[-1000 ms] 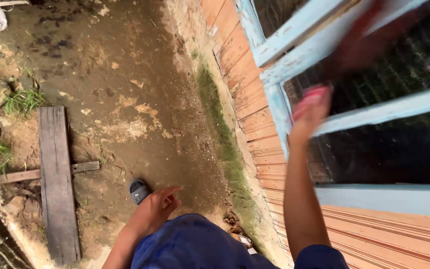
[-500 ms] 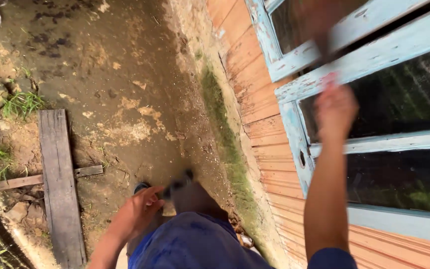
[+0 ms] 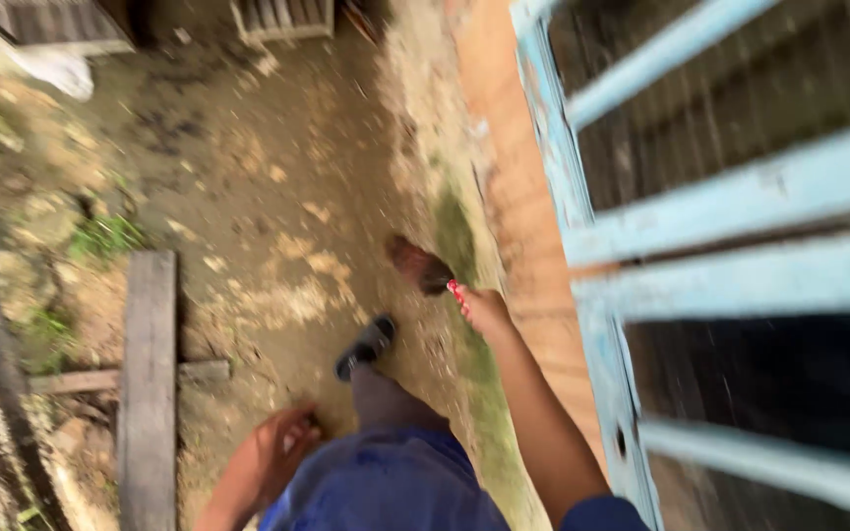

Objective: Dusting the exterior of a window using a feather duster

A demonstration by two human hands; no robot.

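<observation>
Blur softens everything: my right hand point(image 3: 484, 310), mid-frame, grips a brown rag point(image 3: 420, 265) beside the blue window frame point(image 3: 582, 265); my left hand point(image 3: 282, 452) hangs loosely curled, empty, lower left.

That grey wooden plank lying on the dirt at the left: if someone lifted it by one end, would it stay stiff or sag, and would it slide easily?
The plank looks thick and straight, so it would probably stay stiff and feel fairly heavy. Its weathered surface lies flat on the dirt ground across a thinner slat, so it would likely drag rather than slide, and not roll.
</observation>
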